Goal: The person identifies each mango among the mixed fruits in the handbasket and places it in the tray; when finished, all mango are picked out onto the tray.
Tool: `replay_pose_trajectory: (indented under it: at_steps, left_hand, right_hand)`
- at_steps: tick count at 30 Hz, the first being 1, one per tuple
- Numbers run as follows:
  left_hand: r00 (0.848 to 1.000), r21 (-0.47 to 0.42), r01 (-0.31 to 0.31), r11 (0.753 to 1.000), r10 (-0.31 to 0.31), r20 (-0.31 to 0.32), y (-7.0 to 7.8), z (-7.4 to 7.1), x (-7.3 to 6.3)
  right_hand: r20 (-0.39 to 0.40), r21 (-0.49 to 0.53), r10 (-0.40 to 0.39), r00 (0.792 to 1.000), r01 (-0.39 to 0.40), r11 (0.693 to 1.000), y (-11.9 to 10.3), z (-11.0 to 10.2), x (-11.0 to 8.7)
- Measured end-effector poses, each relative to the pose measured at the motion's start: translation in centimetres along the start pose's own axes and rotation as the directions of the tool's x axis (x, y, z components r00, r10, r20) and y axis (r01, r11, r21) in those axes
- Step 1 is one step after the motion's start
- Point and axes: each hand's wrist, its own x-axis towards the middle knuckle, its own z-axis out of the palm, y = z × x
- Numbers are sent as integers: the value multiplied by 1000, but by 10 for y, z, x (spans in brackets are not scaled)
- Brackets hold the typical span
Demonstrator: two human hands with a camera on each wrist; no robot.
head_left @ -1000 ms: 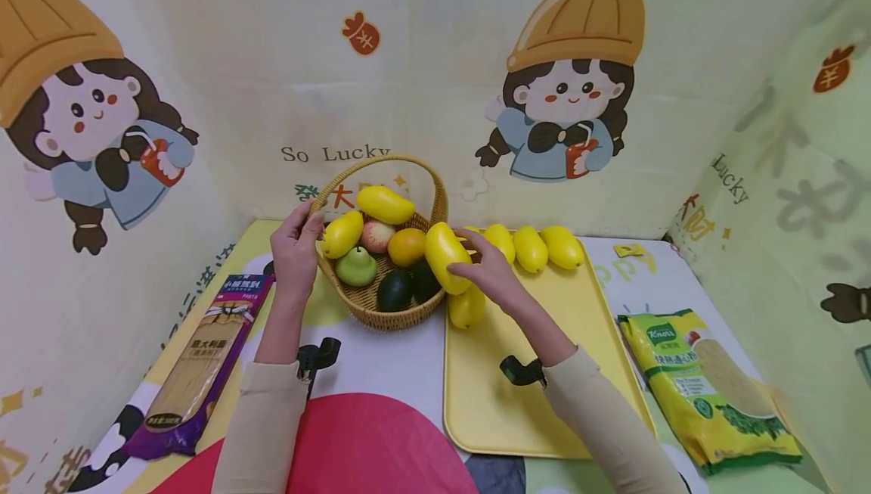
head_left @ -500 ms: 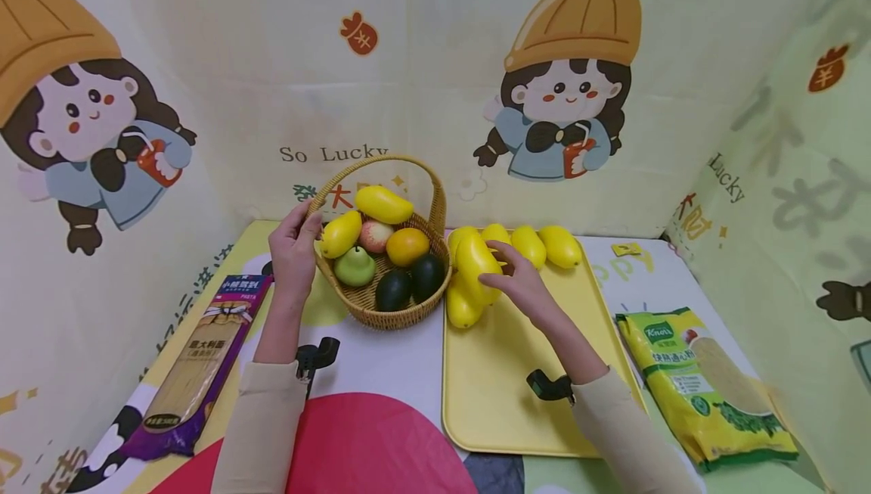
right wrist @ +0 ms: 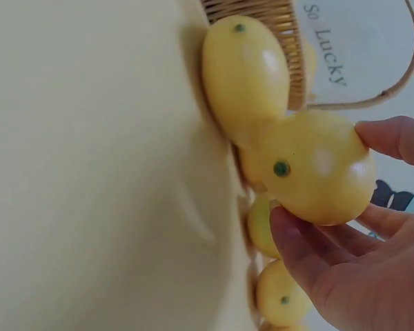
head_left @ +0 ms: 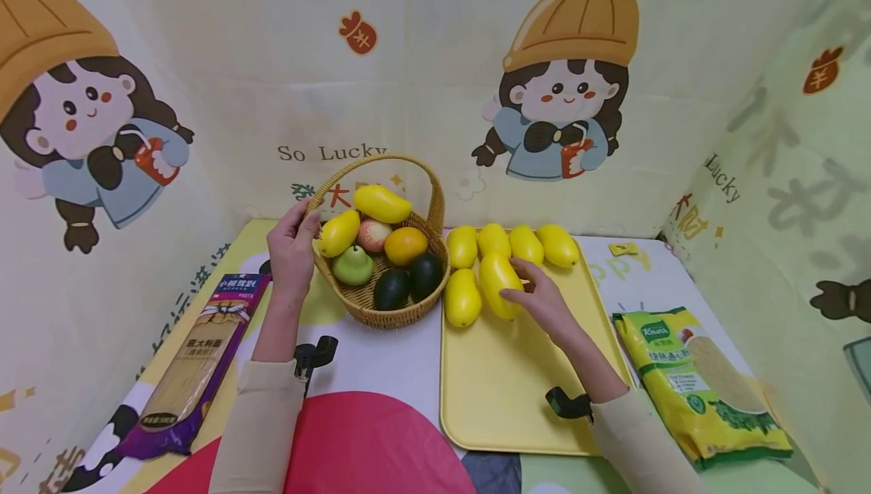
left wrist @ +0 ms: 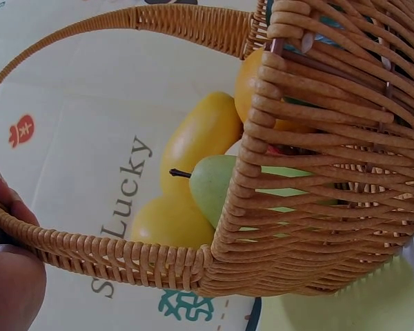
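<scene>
My left hand [head_left: 291, 252] grips the handle of a wicker basket [head_left: 395, 318] at its left side; the left wrist view shows the fingers around the handle [left wrist: 90, 252]. In the basket lie two yellow mangoes [head_left: 381, 204], a peach [head_left: 375, 236], an orange fruit [head_left: 406, 247], a green pear [head_left: 353, 266] and two dark avocados [head_left: 425, 277]. My right hand [head_left: 544, 301] pinches another mango [right wrist: 324, 169] between thumb and fingers over the yellow tray [head_left: 517, 403]. Beside that held mango, one mango [head_left: 463, 299] lies at the tray's left edge, and several more [head_left: 494, 240] line the back.
A purple pack of pasta [head_left: 204, 358] lies at the left of the table. To the tray's right is a yellow-green Knorr bag [head_left: 701, 388]. A small yellow packet [head_left: 622, 249] lies behind it. Printed cloth walls [head_left: 408, 85] stand around the table.
My right hand has carried the mango from the basket's right rim rightward over the tray, and lower, beside the mango at the left edge. My left hand stays on the basket handle.
</scene>
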Motion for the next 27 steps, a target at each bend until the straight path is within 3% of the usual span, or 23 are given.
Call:
replay_pose_trajectory:
  at_steps: [9,20,27]
  left_hand:
    - [1000,-9,-5,1000,5,25,26,3,-8]
    - [1000,-2,-6,1000,6,22,26,3,-8]
    - [1000,-3,-1,1000,1,24,26,2,-9]
  right_hand:
    - [0,-63,54,999,-54,997,16,6,-4]
    - [-44,-146,73,996,-78,986,21,10,-6]
    - [-49,-129,106,993,-111,985,20,7,-11]
